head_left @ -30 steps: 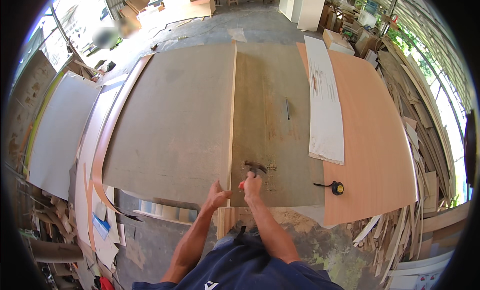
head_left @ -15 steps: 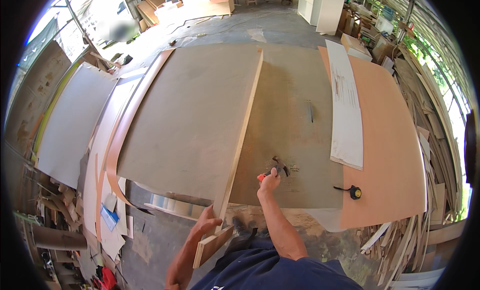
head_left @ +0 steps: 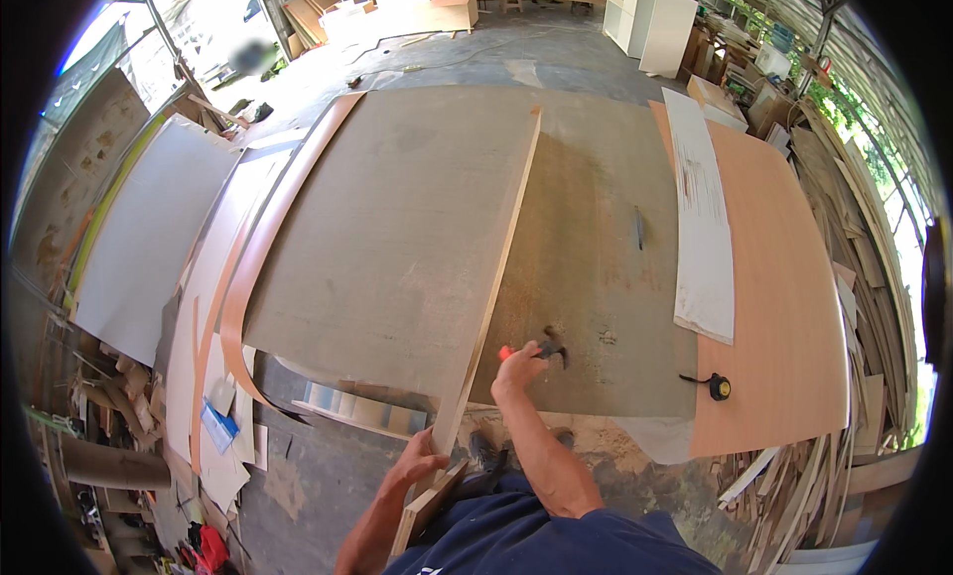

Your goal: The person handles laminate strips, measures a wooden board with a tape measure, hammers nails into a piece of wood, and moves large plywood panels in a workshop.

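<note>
My right hand (head_left: 518,369) is shut on a hammer (head_left: 536,351) with a red grip and dark head, held low over the brown sheet of board (head_left: 596,277). My left hand (head_left: 417,466) grips the near end of a long narrow wooden strip (head_left: 496,277) that stands on edge and runs away from me between the brown sheet and a large grey board (head_left: 387,228). Both forearms come in from the lower edge, above my dark blue shirt.
A yellow and black tape measure (head_left: 717,385) lies on an orange board (head_left: 784,307) to the right. A long white panel (head_left: 700,238) rests across it. Curved thin strips (head_left: 248,277) and pale panels (head_left: 149,238) lie left. Offcuts pile up at both sides.
My left hand has dropped from beside the hammer down to the strip's near end and taken hold of it. The right hand keeps the hammer over the brown sheet.
</note>
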The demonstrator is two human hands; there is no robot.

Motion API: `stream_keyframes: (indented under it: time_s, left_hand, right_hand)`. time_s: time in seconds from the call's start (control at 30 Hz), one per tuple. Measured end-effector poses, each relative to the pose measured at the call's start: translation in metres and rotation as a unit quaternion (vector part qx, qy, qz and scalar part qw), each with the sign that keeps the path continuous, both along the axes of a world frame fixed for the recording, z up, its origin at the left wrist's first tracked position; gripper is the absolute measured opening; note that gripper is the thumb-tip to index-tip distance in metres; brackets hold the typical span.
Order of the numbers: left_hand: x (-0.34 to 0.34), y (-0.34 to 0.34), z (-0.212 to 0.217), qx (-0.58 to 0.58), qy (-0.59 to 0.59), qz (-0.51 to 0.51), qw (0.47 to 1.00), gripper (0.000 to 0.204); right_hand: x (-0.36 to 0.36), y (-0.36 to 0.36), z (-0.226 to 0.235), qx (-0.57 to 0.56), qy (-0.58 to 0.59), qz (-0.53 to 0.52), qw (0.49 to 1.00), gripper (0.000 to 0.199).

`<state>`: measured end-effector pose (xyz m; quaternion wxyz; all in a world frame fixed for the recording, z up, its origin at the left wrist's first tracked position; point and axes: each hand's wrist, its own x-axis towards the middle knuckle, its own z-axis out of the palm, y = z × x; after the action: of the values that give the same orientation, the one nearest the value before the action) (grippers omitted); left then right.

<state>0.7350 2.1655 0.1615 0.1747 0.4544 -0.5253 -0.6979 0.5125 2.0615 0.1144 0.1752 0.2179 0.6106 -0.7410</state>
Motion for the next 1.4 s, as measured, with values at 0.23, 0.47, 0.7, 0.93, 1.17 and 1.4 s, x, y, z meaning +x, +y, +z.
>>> stream_keyframes:
  time_s: [0.23, 0.47, 0.7, 0.93, 1.17, 1.4]
  left_hand:
    - [0.022, -0.01, 0.0, -0.019, -0.083, -0.022, 0.996, 0.059]
    - [0.017, -0.006, 0.023, -0.034, -0.094, 0.017, 0.995, 0.057]
    - [0.025, -0.016, 0.012, -0.008, -0.02, -0.011, 1.0, 0.058]
    - [0.032, -0.014, 0.024, -0.021, -0.057, 0.005, 0.998, 0.057]
    - [0.05, -0.013, 0.011, -0.02, -0.06, 0.018, 0.998, 0.055]
    - [0.07, -0.006, 0.006, -0.05, -0.101, 0.021, 0.993, 0.058]
  right_hand:
    - [-0.01, 0.007, 0.001, -0.083, 0.018, 0.405, 0.91, 0.031]
    - [0.008, 0.005, -0.002, -0.082, -0.036, 0.306, 0.948, 0.027]
    - [0.008, -0.003, -0.009, -0.035, -0.086, 0.188, 0.978, 0.021]
    - [-0.007, 0.018, -0.026, -0.148, -0.057, 0.399, 0.903, 0.018]
    - [-0.002, 0.016, -0.023, -0.16, -0.093, 0.483, 0.856, 0.02]
    - [0.015, 0.008, -0.03, -0.15, -0.029, 0.504, 0.85, 0.027]
